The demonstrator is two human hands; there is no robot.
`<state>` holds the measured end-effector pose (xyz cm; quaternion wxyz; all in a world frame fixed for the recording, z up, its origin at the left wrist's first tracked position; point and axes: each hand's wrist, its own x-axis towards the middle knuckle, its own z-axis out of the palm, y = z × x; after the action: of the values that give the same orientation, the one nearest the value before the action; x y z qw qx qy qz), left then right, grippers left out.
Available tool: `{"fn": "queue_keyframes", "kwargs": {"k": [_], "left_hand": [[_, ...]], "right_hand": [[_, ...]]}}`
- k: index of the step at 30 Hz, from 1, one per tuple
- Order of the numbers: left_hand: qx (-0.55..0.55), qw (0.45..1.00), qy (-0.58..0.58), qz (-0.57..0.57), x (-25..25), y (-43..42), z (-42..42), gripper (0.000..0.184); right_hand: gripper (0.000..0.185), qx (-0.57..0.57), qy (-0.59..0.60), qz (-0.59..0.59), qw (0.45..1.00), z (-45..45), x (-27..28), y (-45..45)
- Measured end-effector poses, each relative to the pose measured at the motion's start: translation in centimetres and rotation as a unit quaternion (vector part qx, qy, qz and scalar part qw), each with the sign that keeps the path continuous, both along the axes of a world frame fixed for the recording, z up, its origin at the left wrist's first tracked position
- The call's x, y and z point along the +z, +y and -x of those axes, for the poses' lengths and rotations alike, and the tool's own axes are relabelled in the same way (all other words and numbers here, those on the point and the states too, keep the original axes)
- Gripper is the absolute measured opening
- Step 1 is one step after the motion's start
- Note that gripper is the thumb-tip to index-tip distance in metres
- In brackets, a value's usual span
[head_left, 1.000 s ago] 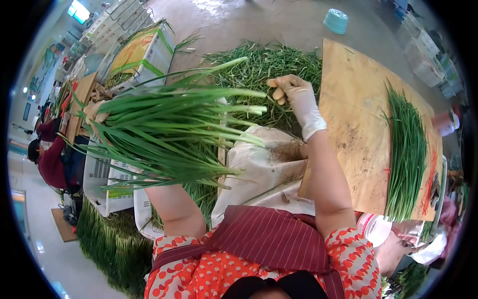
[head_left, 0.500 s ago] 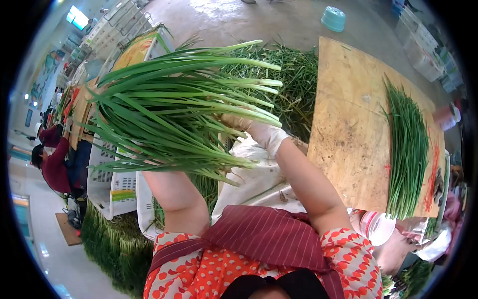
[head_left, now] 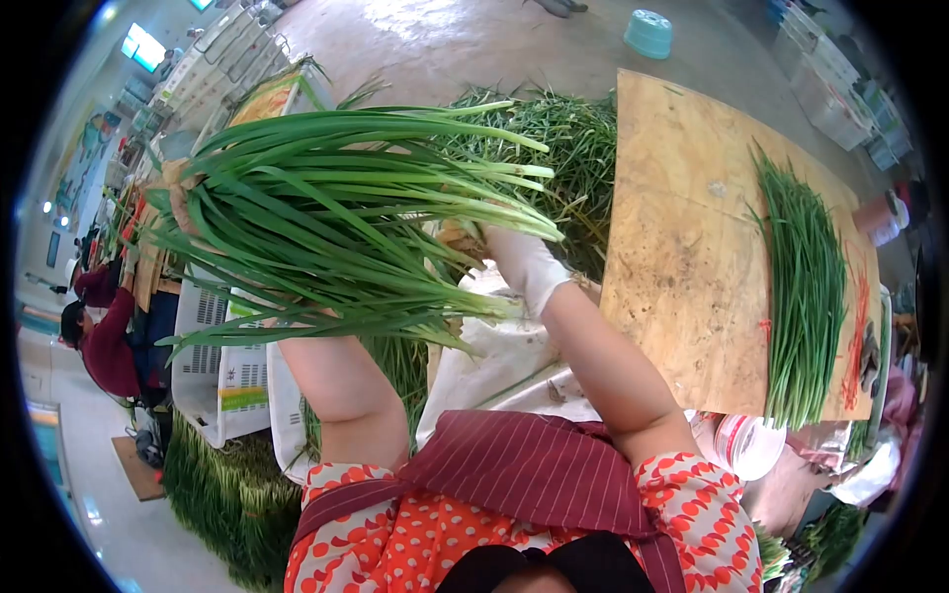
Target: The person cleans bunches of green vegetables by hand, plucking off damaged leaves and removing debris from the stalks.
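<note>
A large bunch of garlic chives (head_left: 326, 198) is held up before me, its green leaves to the left and pale stalk ends to the right. My left hand (head_left: 180, 193), in a soiled glove, is closed round the leafy side; the bunch hides most of that forearm. At the stalk ends is my right hand (head_left: 494, 259) in a white glove, its dirty fingers curled on some lower stalks and partly covered by them. Beneath both hands lies a white sheet (head_left: 484, 371) over my lap.
To the right, a wooden board (head_left: 682, 247) carries a laid-out bundle of chives (head_left: 803, 296) and red ties (head_left: 856, 336). Loose trimmings (head_left: 563, 148) are heaped ahead. White crates (head_left: 203, 366) and standing chives (head_left: 222, 494) are at left, where another person (head_left: 111, 336) works. A teal tub (head_left: 648, 35) stands beyond.
My left hand's glove now shows at the leafy end, where leaves covered it before. My right hand has shifted slightly left, and the lower stalks have swung a little. The view has moved slightly.
</note>
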<state>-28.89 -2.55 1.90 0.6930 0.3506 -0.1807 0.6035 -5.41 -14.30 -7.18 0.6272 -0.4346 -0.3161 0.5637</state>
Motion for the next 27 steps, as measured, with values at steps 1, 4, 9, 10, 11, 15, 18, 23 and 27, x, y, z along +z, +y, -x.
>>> {"fn": "queue_keyframes", "kwargs": {"k": [1,4,9,10,11,15,18,23,27], "left_hand": [[-0.006,1.0,0.001,0.0,-0.3,-0.1,-0.1,0.013],[0.001,1.0,0.002,0.004,-0.3,0.1,-0.2,0.013],[0.009,1.0,0.008,0.008,-0.1,0.1,-0.3,0.013],[0.009,1.0,0.009,0.009,-0.1,0.2,-0.4,0.013],[0.011,1.0,0.01,0.01,-0.2,0.3,-0.5,0.013],[0.01,1.0,0.013,0.011,-0.1,0.5,-1.0,0.012],[0.009,1.0,0.02,0.008,0.0,0.2,-1.4,0.012],[0.006,1.0,0.022,0.008,-0.2,0.5,-1.9,0.012],[0.009,1.0,0.019,0.012,-0.3,0.7,-2.5,0.011]], "right_hand": [[0.021,-0.022,0.091,0.056,0.994,-0.4,1.0,-0.6],[0.017,-0.109,0.097,0.076,0.986,-3.7,-4.0,0.1],[0.044,-0.299,-0.383,-0.008,0.874,-9.9,-5.8,-0.2],[0.051,-0.303,-0.467,-0.106,0.824,-8.6,-3.8,-0.7],[0.046,-0.154,-0.247,-0.166,0.942,-7.2,-3.6,-0.4],[0.035,0.039,-0.3,-0.211,0.93,-2.1,1.5,-0.7],[0.032,0.09,-0.349,-0.168,0.918,-1.0,0.6,1.0],[0.032,0.098,-0.029,-0.143,0.984,-2.0,1.2,-1.4],[0.027,-0.022,0.115,-0.114,0.986,-2.0,0.1,-1.8]]}}
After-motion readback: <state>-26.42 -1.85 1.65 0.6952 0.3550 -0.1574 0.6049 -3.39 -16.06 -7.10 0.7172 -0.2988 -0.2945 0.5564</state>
